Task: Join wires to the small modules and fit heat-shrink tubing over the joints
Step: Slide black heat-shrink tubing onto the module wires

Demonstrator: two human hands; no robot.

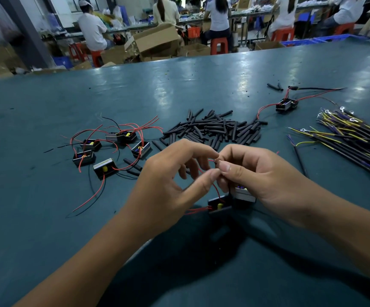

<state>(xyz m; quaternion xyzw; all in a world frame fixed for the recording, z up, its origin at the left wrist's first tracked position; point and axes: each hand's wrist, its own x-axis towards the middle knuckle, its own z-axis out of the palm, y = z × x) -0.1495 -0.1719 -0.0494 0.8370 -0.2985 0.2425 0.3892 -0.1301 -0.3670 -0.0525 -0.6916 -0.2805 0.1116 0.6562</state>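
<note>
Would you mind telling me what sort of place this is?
Probably an electronics assembly workshop: heat-shrink tubing pieces, small modules and cable bundles lie on a long bench, with seated workers behind.

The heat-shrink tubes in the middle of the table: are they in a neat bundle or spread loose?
Spread loose. The heat-shrink tubes lie in a flat scattered pile on the table, pointing many ways, with nothing binding them.

Two small black modules point(228, 201) hang together below the hands, red wires point(215, 187) rising from them. Left of them lies a cluster of similar modules point(113, 149) with tangled red and black leads. Beyond them sits a heap of short black tubing point(215, 128); to their right, a bundle of black, yellow and blue wires point(352, 131)
</note>
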